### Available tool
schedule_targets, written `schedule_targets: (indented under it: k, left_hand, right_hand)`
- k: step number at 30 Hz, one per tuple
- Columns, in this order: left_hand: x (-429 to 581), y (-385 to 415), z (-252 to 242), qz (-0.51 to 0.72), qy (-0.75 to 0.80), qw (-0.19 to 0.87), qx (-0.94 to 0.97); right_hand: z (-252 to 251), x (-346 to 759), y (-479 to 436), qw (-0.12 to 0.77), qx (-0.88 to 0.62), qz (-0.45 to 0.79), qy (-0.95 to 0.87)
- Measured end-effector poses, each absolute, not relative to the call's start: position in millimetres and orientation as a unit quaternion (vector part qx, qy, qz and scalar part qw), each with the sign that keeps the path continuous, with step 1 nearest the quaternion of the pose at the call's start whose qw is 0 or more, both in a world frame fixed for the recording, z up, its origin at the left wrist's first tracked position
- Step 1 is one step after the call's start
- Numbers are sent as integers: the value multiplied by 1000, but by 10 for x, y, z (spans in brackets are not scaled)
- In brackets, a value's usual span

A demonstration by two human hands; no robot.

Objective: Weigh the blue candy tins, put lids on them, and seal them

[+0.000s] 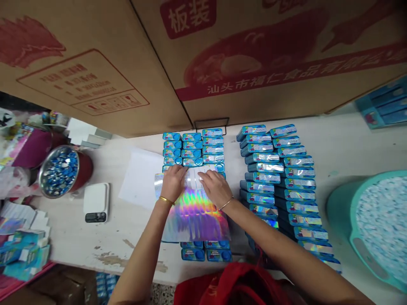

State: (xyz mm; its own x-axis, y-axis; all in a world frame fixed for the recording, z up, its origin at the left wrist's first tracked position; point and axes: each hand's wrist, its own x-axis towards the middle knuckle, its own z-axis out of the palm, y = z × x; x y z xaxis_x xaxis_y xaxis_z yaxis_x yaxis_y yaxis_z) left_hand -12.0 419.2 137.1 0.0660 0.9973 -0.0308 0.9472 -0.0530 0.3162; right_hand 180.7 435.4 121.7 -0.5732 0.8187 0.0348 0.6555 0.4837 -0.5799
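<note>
While the left hand point(173, 183) and the right hand point(214, 188) are lying flat with their fingers spread, grasping nothing, they are pressing on a rainbow holographic sheet point(195, 216). The sheet is resting on a block of blue tins point(192, 148), covering its middle so that rows are showing above and below it, and the whole block is sitting on a scuffed white table point(104, 237). A gold bangle point(167, 200) is circling the left wrist, and a thin bracelet point(226, 204) is circling the right. The labels on the tins are too small to read.

Just right of the block, two long columns of blue tins with shiny bands point(280, 186) are running down the table. Just left of the block, a sheet of white paper point(140, 178) is lying flat, and beyond it a white digital scale point(96, 202) and a steel bowl of blue pieces point(59, 171) are standing. A teal basin point(381, 224) is sitting at the far right.

Cardboard cartons point(95, 63) are filling the top of the view, their red print reading "板装" and "汕头市福仁食品有限公司", beside a boxed panel of small text and handling symbols.
</note>
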Motion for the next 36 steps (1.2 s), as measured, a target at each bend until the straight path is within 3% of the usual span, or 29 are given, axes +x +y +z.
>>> schedule_targets:
  k: [4, 11, 16, 19, 24, 27, 30, 36]
  left_hand:
    - [-114, 4156, 1306, 74, 683, 122, 716]
    - [-137, 4055, 1254, 120, 662, 126, 729]
    - [-27, 3729, 1519, 181, 660, 170, 709]
    - [133, 3580, 1772, 323, 721, 185, 584]
    - [472, 3734, 1885, 553, 718, 300, 298]
    - [716, 3948, 1750, 582, 677, 386, 231]
    - [961, 4142, 1567, 579, 648, 450, 205]
    - [1203, 4406, 1256, 586, 625, 473, 208]
  right_hand:
    - [1122, 1693, 4353, 105, -443, 252, -854]
    - [1140, 1687, 4359, 96, -456, 255, -847]
    - [1115, 1662, 4377, 87, -465, 273, -838]
    - [1114, 1687, 4377, 137, -467, 331, -809]
    - [1301, 1845, 4238, 313, -469, 569, -599]
    - [1407, 1992, 4177, 348, -490, 619, -505]
    - [1407, 2169, 4263, 376, -551, 579, -469]
    - [1226, 2396, 4596, 407, -605, 536, -426]
